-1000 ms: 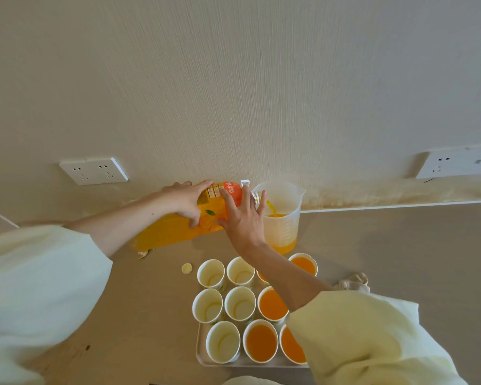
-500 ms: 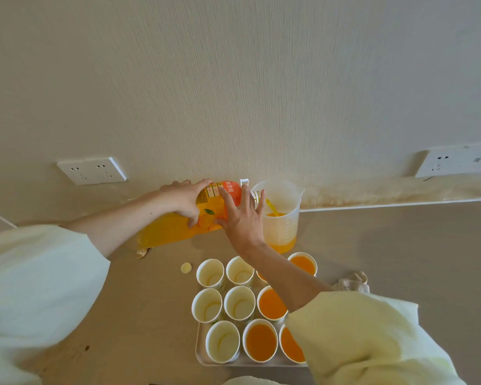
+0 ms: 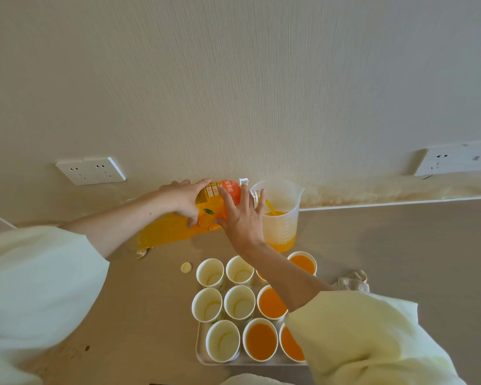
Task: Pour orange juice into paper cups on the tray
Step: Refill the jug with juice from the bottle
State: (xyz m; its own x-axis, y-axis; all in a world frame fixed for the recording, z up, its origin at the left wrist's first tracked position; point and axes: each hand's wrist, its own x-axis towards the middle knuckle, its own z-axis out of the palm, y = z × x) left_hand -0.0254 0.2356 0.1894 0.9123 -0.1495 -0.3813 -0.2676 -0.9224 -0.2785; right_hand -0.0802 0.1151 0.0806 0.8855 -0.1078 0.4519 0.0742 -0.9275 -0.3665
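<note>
Bottle [image 3: 172, 232] unmoved under left hand [image 3: 185, 200] and right hand [image 3: 243, 218]; forearm [image 3: 283, 273] across tray [image 3: 202, 354] cups [image 3: 239, 301]

Gripping tilted bottle [image 3: 210, 209] with left hand [image 3: 182, 197], steadying with flat right hand [image 3: 243, 219], pouring juice [image 3: 270, 210] into jug [image 3: 282, 226] at counter's [image 3: 400, 259] back edge.

Juice bottle [image 3: 167, 234] orange with a red-orange label [image 3: 232, 189]; measuring jug [image 3: 283, 227] clear; paper cups [image 3: 209, 272] and tray [image 3: 202, 357] white; wall [image 3: 261, 79] cream, finely ribbed.
</note>
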